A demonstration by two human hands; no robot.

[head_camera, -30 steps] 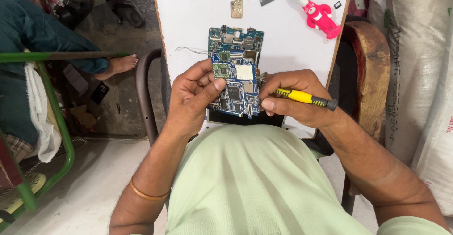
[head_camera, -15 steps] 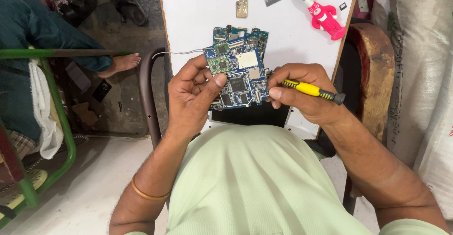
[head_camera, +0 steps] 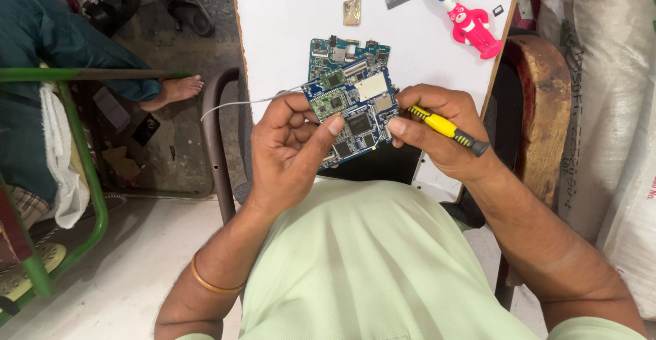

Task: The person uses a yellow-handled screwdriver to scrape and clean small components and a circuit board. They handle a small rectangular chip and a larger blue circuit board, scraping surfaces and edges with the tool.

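Blue circuit board [head_camera: 352, 111], tilted, sits just above the person's lap, pinched at its left edge by the left hand [head_camera: 290, 148], fingers curled. At its right edge, the right hand [head_camera: 441, 131] grips a yellow-handled screwdriver [head_camera: 447, 130]. Farther off, on the white table [head_camera: 287, 32], lies a pink toothbrush [head_camera: 465, 15].
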